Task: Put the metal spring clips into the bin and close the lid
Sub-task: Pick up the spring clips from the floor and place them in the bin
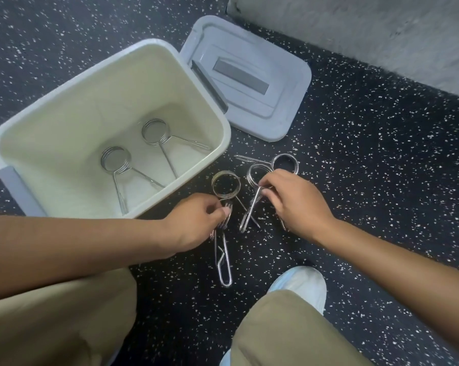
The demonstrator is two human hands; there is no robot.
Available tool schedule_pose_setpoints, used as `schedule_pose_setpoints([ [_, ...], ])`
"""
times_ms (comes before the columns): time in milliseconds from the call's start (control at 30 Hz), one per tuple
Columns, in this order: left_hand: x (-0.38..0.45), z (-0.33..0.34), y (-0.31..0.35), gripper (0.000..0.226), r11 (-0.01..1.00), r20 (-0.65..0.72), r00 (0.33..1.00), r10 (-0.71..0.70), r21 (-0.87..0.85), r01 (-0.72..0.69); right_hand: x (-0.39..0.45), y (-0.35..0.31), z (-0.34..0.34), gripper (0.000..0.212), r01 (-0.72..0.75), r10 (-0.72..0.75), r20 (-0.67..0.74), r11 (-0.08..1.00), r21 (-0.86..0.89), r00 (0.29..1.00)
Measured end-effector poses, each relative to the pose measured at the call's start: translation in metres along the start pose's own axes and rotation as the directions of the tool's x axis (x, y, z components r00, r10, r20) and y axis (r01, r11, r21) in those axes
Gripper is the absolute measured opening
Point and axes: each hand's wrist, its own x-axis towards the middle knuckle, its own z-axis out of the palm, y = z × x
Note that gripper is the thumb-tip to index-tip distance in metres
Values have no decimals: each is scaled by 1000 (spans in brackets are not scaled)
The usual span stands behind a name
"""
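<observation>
A pale open bin (64,96) stands on the speckled floor with two metal spring clips (154,133) lying on its bottom. Its grey lid (284,83) lies upside down on the floor just right of the bin. Several more spring clips lie on the floor in front of the bin. My left hand (196,220) is closed on the handles of one spring clip (225,186) whose coil points toward the bin. My right hand (294,202) grips another spring clip (257,175) at its coil. A further clip coil (285,163) lies just beyond my right fingers.
A long clip handle (224,262) lies on the floor below my left hand. My knees in tan trousers fill the bottom of the view, with a pale blue shoe (299,283) between them. A grey wall (381,35) runs along the upper right.
</observation>
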Motion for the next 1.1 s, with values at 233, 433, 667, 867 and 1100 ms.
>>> schedule_pose_setpoints([
  [233,-26,-8,6,44,998,53,998,37,-52,-34,-18,-6,-9,13,-150,160,-2,927,344,987],
  [433,-52,-20,16,45,974,100,987,129,-202,-107,-34,-14,-23,14,-208,240,0,841,500,971],
  [667,-79,-48,32,53,935,75,982,173,-326,-139,-47,-28,-42,13,-204,267,-32,802,561,963],
  [867,-89,-73,41,54,950,58,978,200,-257,-179,-44,-53,-62,12,-150,242,-89,809,568,966],
  [1100,-99,-125,36,30,934,11,968,250,-265,-238,-34,-79,-83,14,-66,174,-140,824,563,975],
])
